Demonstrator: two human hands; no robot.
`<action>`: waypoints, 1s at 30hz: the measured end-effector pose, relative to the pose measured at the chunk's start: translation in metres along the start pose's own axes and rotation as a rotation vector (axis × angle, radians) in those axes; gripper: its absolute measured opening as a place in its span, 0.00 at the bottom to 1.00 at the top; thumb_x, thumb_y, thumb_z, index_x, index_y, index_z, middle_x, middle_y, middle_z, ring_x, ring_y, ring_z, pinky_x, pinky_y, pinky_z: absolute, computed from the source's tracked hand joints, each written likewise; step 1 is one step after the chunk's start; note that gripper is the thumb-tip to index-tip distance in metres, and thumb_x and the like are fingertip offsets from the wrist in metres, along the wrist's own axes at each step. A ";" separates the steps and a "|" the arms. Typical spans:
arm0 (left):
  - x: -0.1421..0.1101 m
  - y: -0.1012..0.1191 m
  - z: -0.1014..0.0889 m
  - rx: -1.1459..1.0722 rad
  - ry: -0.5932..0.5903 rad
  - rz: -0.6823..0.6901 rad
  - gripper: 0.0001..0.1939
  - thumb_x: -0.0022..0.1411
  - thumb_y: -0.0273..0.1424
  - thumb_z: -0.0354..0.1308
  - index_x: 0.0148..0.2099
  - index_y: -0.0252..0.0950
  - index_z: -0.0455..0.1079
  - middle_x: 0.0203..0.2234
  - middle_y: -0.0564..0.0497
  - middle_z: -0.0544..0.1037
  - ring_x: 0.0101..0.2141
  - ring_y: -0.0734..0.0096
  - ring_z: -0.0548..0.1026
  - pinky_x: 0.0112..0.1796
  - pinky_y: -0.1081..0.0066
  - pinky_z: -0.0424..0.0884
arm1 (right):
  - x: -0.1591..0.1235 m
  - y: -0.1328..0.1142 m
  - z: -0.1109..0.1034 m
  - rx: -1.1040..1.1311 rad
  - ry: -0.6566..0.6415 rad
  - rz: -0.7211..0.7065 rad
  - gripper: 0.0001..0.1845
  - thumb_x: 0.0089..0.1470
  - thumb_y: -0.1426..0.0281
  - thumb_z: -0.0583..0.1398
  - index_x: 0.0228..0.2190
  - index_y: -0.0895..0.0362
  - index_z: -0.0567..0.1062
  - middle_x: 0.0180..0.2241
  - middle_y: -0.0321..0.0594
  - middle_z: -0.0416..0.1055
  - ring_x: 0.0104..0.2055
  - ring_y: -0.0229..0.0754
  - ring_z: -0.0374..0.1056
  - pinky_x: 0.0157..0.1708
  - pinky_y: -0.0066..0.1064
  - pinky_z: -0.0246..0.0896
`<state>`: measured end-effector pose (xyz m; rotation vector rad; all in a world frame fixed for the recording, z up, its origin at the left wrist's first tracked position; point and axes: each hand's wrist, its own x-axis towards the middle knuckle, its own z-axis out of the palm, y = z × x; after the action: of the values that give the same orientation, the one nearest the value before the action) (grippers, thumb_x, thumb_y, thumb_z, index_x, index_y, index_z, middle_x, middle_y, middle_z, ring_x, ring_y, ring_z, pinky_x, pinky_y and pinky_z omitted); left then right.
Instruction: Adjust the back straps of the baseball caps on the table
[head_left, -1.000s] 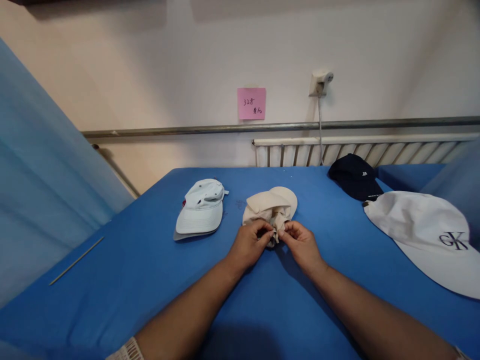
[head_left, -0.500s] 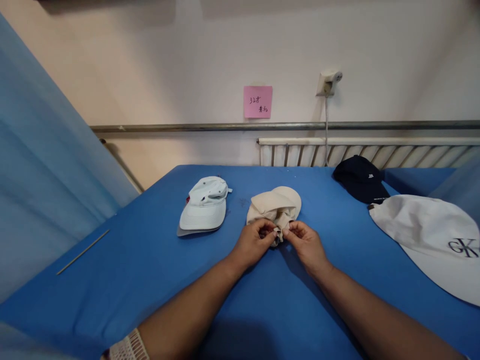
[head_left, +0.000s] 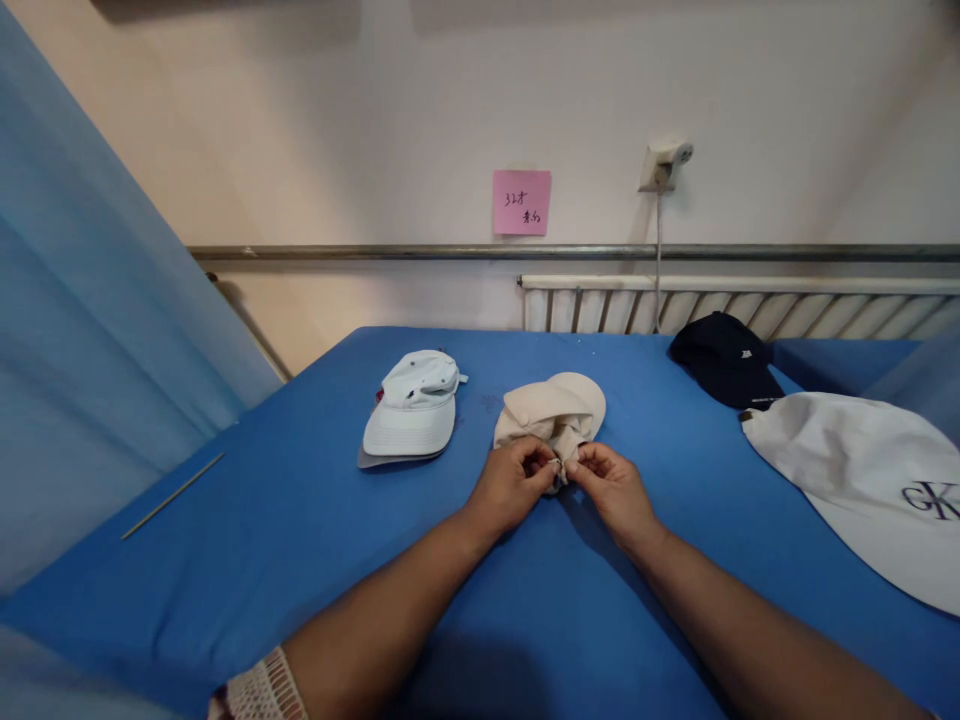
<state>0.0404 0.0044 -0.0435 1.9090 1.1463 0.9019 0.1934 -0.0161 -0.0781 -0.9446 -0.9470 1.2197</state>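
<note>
A beige cap (head_left: 546, 403) lies on the blue-covered table with its brim pointing away to the far right. At the cap's near edge, my left hand (head_left: 517, 482) pinches the back strap area from the left. My right hand (head_left: 611, 490) pinches the same spot from the right, its thumb and index finger almost meeting the left ones. The fabric there is bunched, and the fingers hide most of the strap. To the left of my hands sits a pale blue cap (head_left: 412, 405), brim toward me.
On the right are a dark navy cap (head_left: 720, 355) and a large white cap (head_left: 862, 450) with dark letters. A thin stick (head_left: 172, 495) lies at the left on the blue cover (head_left: 300, 560). A blue curtain (head_left: 97, 300) hangs on the left; a radiator (head_left: 750, 285) stands behind.
Both hands stay pinched on the beige cap, with only slight finger movement at the bunched fabric. The whole view has shifted a little.
</note>
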 end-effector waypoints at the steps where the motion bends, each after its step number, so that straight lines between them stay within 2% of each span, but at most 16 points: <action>1: 0.000 -0.001 -0.001 0.014 -0.012 0.021 0.05 0.57 0.30 0.57 0.33 0.33 0.72 0.26 0.52 0.76 0.26 0.74 0.71 0.29 0.75 0.65 | 0.000 0.001 0.000 0.008 0.004 0.001 0.17 0.38 0.59 0.70 0.24 0.56 0.72 0.23 0.34 0.70 0.26 0.37 0.64 0.31 0.31 0.60; 5: 0.000 -0.001 -0.003 0.109 -0.026 0.066 0.04 0.56 0.28 0.58 0.31 0.34 0.72 0.26 0.52 0.76 0.27 0.74 0.71 0.29 0.75 0.64 | -0.001 0.003 0.000 0.031 -0.001 0.008 0.15 0.39 0.60 0.70 0.24 0.56 0.73 0.23 0.33 0.71 0.26 0.36 0.64 0.31 0.30 0.59; 8: -0.001 0.001 -0.002 0.151 0.019 0.056 0.04 0.56 0.28 0.58 0.30 0.34 0.72 0.26 0.52 0.75 0.28 0.73 0.71 0.30 0.74 0.64 | -0.001 0.003 0.001 0.049 -0.021 0.012 0.15 0.39 0.61 0.70 0.24 0.56 0.74 0.23 0.33 0.71 0.26 0.36 0.64 0.31 0.29 0.58; 12: -0.003 0.000 0.003 0.107 0.081 0.073 0.04 0.58 0.29 0.58 0.35 0.35 0.72 0.30 0.51 0.76 0.32 0.70 0.73 0.35 0.72 0.67 | -0.002 0.001 0.001 0.092 -0.013 0.036 0.13 0.41 0.62 0.70 0.25 0.56 0.74 0.23 0.33 0.71 0.27 0.35 0.63 0.32 0.29 0.58; 17: -0.004 0.001 0.008 0.041 0.022 0.086 0.12 0.56 0.31 0.61 0.43 0.35 0.68 0.34 0.50 0.76 0.35 0.69 0.74 0.37 0.70 0.70 | -0.004 -0.001 0.001 0.178 0.047 0.094 0.14 0.41 0.61 0.70 0.26 0.56 0.75 0.25 0.34 0.71 0.29 0.36 0.65 0.34 0.30 0.59; 24: -0.003 -0.002 0.009 0.186 0.036 0.161 0.09 0.58 0.26 0.57 0.43 0.36 0.69 0.37 0.48 0.76 0.38 0.66 0.74 0.40 0.68 0.69 | -0.006 -0.003 0.007 0.098 0.135 0.134 0.15 0.37 0.63 0.71 0.27 0.57 0.75 0.24 0.33 0.71 0.25 0.34 0.63 0.28 0.27 0.56; 30: -0.003 -0.003 0.008 0.126 0.033 0.153 0.08 0.61 0.29 0.56 0.43 0.37 0.71 0.37 0.49 0.77 0.37 0.68 0.74 0.39 0.70 0.68 | -0.005 -0.002 0.011 0.137 0.150 0.095 0.13 0.36 0.68 0.70 0.29 0.56 0.76 0.26 0.35 0.74 0.27 0.36 0.66 0.31 0.29 0.60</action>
<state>0.0443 0.0013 -0.0508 2.1145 1.1116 0.9661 0.1836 -0.0204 -0.0726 -0.9664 -0.6982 1.2584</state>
